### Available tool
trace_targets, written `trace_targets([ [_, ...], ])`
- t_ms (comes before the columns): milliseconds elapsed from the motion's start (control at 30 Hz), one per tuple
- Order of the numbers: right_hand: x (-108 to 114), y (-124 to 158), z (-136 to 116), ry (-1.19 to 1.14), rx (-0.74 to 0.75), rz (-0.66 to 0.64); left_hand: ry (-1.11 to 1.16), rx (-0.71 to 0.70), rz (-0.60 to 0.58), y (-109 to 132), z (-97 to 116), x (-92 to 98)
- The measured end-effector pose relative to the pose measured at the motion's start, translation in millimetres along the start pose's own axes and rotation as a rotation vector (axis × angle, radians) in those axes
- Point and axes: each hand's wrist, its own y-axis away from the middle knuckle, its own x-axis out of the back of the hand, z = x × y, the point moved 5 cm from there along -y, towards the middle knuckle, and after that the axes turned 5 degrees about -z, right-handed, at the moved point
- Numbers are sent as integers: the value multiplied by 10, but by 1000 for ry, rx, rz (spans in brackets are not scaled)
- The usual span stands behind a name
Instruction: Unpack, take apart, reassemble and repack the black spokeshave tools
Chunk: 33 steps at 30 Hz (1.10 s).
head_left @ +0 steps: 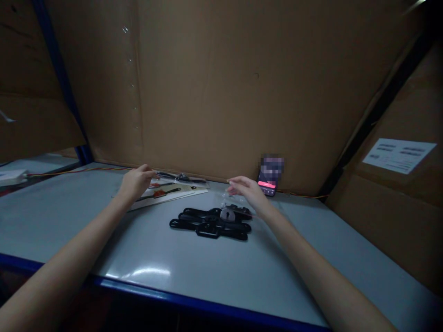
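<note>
My left hand reaches to the back left, over a flat white-and-tan packet with dark, orange-marked tools on it. Its fingers are drawn together at the left end of a long black item; what they grip, if anything, is too small to make out. My right hand hovers behind the black parts, thumb and fingers curved and slightly apart. Small clear plastic pieces show just below its fingertips. Nearer me lies a cluster of flat black brackets with slotted arms, a greyish rounded piece on top.
A phone with a lit screen leans on the cardboard wall behind the grey table. Thin coloured wires run along the back edge. A white box sits far left. Cardboard also stands at the right.
</note>
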Motion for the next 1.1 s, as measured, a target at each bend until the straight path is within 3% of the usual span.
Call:
trace_targets([
  [200,-170,129,-103,262,47,-179,-173,-78,-108,20,-70,-105],
  [333,-399,405,-317,718,188,-427,-110,-177,-254,19,-155,-176],
  [400,-480,537,-334,854,185,-515,-87,-188,-305,21,-189,-186],
  [533,-534,674,-249,935,140,-547,-114,-232,-347,40,-123,-155],
  [700,-544,733,-122,847,87,-562,-167,-254,-252,38,218,22],
  [833,-571,814,-154,869,148,-560,56,-305,-224,-39,639,174],
  [967,-516,825,-174,883,85,-486,489,-305,-442,-101,1049,177],
  [1100,-375,737,-195,707,-40,-419,857,-281,-848,16,1395,93],
])
